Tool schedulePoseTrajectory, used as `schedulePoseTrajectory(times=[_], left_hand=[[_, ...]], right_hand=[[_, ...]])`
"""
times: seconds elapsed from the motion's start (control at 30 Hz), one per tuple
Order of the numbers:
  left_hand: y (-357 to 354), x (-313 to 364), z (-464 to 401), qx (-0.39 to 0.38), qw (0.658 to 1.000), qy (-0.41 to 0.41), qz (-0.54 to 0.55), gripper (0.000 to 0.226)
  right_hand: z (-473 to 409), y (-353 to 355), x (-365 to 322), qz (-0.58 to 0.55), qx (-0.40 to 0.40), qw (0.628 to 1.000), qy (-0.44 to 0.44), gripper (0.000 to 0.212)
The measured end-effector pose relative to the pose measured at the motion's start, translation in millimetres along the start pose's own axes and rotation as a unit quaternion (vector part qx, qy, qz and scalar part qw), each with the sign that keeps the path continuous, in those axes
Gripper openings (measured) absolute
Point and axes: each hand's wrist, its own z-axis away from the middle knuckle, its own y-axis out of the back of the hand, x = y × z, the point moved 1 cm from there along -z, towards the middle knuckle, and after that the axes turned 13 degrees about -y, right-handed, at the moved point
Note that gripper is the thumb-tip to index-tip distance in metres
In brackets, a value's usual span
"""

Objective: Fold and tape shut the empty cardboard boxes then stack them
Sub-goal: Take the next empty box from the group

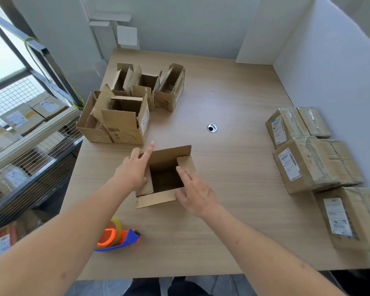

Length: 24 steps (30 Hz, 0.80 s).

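I'm looking down at an open cardboard box point(166, 178) sitting upright on the wooden table point(233, 210), near the middle of the near half, its mouth facing straight up at me. Its long axis runs roughly away from me, tilted a little to the right; the far flap stands up and the near flap lies folded outward.

My left hand point(132, 169) rests on the box's left flap with the fingers spread loose, index finger pointing away, not clenched around anything. My right hand point(193, 192) is flat and open too, fingers pressing the right flap at the box's rim.

A tape dispenser point(118, 238), orange and blue, lies on its side close to the table's near edge, left of the box. A cluster of open empty boxes point(126, 103) stands at the far left. Taped, labelled boxes point(314, 163) sit along the right edge.
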Motion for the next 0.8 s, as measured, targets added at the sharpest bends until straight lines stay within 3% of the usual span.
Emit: schedulePoseTrajectory(times=[0.1, 0.17, 0.23, 0.3, 0.43, 0.53, 0.63, 0.7, 0.8], left_hand=[[-6.2, 6.4, 8.8, 0.035, 0.999, -0.016, 0.013, 0.11], [-16.4, 2.0, 15.0, 0.048, 0.998, -0.051, 0.003, 0.085], [-29.1, -3.6, 19.6, 0.048, 0.996, -0.07, 0.001, 0.064], [-35.7, -4.0, 24.8, 0.046, 0.995, -0.04, 0.079, 0.053], [-26.3, 6.5, 40.1, -0.033, 0.987, -0.047, 0.153, 0.093], [-28.1, 3.2, 52.9, -0.056, 0.991, -0.07, 0.096, 0.078], [-36.5, -6.7, 67.6, -0.027, 0.996, -0.062, 0.066, 0.061], [-38.8, -9.3, 77.6, -0.009, 0.997, -0.049, 0.059, 0.063], [-40.5, -8.2, 87.0, 0.001, 0.998, -0.041, 0.054, 0.07]], right_hand=[[-1.0, -6.5, -1.4, 0.064, -0.098, 0.993, 0.026, 0.085], [-3.0, -12.4, -4.6, 0.095, -0.113, 0.989, 0.016, 0.092], [-3.2, -15.9, -6.9, 0.085, -0.06, 0.994, 0.021, 0.069], [-4.9, -14.9, -6.5, 0.034, 0.004, 0.999, 0.018, 0.043], [-6.7, -8.5, -9.8, -0.037, 0.041, 0.998, 0.005, 0.027], [-5.8, -12.7, -18.5, -0.063, 0.053, 0.996, 0.018, 0.031], [-6.1, -26.2, -23.9, -0.032, 0.119, 0.992, 0.012, 0.045], [-8.8, -32.6, -26.7, 0.018, 0.141, 0.99, -0.014, 0.057], [-14.1, -47.6, -27.5, 0.04, 0.098, 0.994, -0.007, 0.059]])
